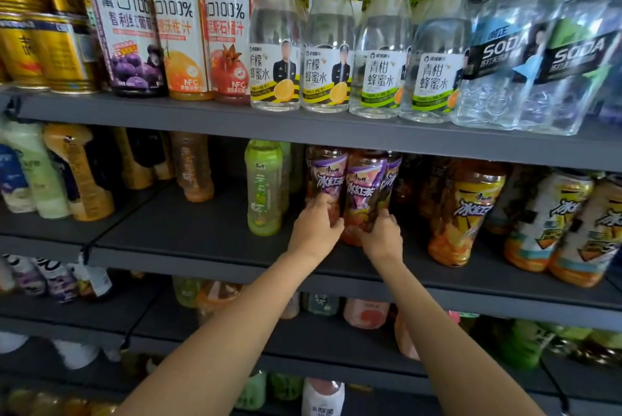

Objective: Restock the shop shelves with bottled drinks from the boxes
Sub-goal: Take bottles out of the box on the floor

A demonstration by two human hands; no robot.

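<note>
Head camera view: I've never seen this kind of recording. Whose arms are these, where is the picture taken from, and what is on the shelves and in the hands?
There is no machine here. A person wears a wide-angle camera on the head, so you look forward and down along their own two bare arms. They face shop shelves. The left hand grips one purple-labelled iced tea bottle, and the right hand grips the one beside it, both standing on the middle shelf. A green tea bottle stands to the left, orange-labelled tea bottles to the right. The shelf above holds cans, juice bottles, honey water bottles and soda water. No boxes are in view.
</note>
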